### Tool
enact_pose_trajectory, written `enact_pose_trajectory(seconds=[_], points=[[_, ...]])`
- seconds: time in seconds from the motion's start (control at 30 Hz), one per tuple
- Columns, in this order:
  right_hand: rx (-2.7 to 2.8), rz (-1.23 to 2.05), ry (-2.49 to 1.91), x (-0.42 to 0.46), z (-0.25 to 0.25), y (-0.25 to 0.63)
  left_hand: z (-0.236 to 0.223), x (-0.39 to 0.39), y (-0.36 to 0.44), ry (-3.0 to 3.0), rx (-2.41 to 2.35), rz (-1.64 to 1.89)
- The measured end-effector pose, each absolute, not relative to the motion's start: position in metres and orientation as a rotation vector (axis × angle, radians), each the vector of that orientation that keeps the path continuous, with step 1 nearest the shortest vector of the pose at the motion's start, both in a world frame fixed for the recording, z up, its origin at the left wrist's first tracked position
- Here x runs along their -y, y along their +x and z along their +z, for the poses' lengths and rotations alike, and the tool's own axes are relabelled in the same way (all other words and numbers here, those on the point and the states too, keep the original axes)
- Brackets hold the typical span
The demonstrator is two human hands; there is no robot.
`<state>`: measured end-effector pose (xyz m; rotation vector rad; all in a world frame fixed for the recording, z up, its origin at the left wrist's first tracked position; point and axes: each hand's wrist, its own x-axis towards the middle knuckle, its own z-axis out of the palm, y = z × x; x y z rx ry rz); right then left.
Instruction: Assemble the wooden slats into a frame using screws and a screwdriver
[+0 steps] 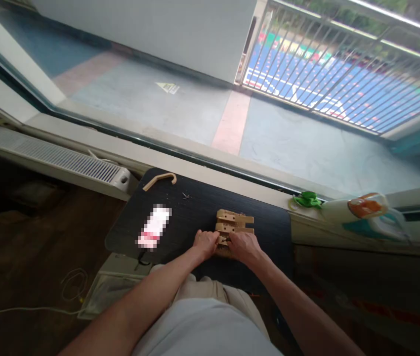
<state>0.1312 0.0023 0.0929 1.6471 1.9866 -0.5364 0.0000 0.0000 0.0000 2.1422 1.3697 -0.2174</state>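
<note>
Block (227, 227) under and just beyond your fingers. Left hand (206, 243) closed on its left end, likely steadying it; right hand (246, 245) curled over near part (grip hidden, cannot tell). Room left of left fingers, toward hook (157, 178); table (274, 232) edge right of right fingers, sill (202, 175) beyond them.

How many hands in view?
2: the left hand at the left edge of the wooden block, the right hand over the block's near part. No others show.
</note>
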Motion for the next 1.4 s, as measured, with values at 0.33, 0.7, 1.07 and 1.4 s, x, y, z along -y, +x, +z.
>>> enact_pose_trajectory(seconds=[0.33, 0.7, 1.07, 1.4], points=[[-2.077, -0.553, 1.556, -0.005, 0.096, 0.132, 0.003, -0.001, 0.001, 2.131, -1.374, -0.259], [-2.055, -0.511, 1.611, -0.005, 0.095, 0.134, 0.008, -0.002, -0.001, 2.109, -1.373, -0.276], [-2.031, -0.534, 1.589, -0.004, 0.097, 0.138, 0.003, -0.001, 0.0, 2.133, -1.367, -0.268], [-2.018, -0.501, 1.602, -0.002, 0.098, 0.134, 0.004, -0.001, 0.0, 2.114, -1.382, -0.247]])
